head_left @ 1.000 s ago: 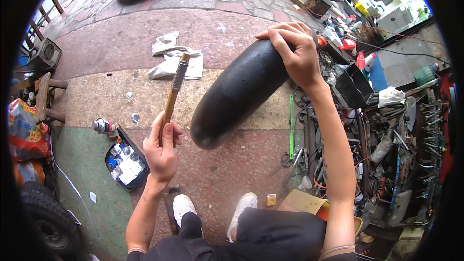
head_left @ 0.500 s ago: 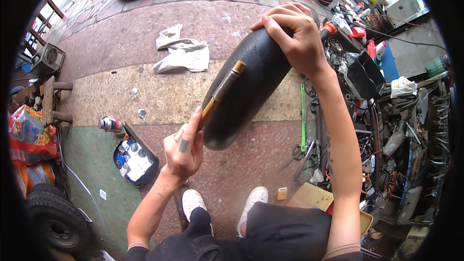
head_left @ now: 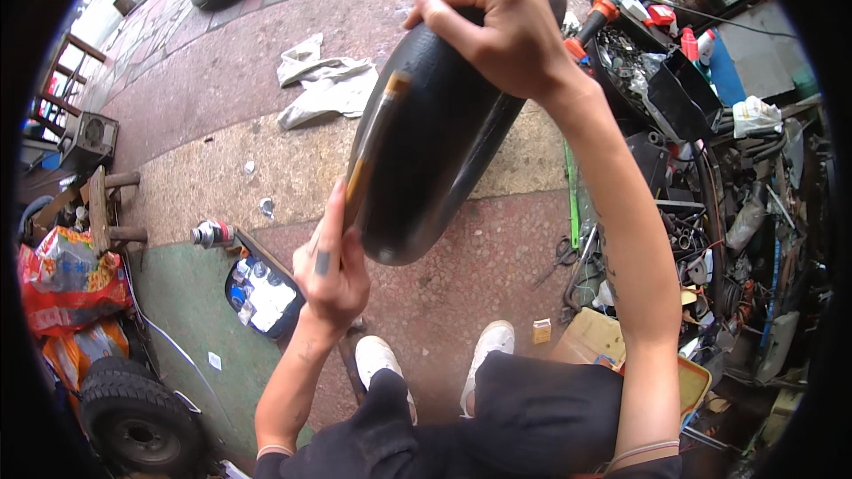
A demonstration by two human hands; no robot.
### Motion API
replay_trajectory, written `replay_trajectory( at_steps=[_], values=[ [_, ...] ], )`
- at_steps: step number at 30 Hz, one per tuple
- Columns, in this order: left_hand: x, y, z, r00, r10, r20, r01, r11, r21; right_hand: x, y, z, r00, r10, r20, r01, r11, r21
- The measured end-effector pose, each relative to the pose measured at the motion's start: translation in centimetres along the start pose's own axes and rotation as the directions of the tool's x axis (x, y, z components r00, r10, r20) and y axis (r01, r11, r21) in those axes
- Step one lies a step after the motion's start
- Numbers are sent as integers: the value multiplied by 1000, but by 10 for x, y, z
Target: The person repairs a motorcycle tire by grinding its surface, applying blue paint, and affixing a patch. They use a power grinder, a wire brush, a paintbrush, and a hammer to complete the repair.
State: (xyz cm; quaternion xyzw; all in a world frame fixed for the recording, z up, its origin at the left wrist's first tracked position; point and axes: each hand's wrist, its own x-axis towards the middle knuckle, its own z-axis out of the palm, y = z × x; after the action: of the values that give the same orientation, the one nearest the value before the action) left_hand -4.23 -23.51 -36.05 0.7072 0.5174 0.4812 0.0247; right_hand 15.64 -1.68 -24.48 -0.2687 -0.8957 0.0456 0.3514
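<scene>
Left hand (head_left: 333, 279) is clenched round a slim wooden-handled tool (head_left: 362, 173), its end right over the black tube (head_left: 435, 133), contact too blurred to call! Right hand (head_left: 510, 31) grips that tube's far end, holding it tilted above the floor. Beyond lies a white cloth (head_left: 330, 93); lower left, a can (head_left: 213, 232) and a wheel (head_left: 140, 433).

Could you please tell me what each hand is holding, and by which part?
The left hand holds a slim tool by its lower end; the right hand grips a black inner tube near its upper end.
</scene>
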Motion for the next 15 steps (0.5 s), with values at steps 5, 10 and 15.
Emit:
replay_trajectory(
  at_steps=[5,10,15],
  values=[
    [-12,-1,0,976,-217,35,216,976,12,5,-3,17,999,-23,-39,26,997,76],
    [-25,-13,1,999,-28,-41,28,999,16,1,-2,22,997,-16,-72,24,994,108],
    [5,3,-1,980,-200,16,199,979,31,3,-6,25,997,-52,-51,50,998,-34]
  ],
)
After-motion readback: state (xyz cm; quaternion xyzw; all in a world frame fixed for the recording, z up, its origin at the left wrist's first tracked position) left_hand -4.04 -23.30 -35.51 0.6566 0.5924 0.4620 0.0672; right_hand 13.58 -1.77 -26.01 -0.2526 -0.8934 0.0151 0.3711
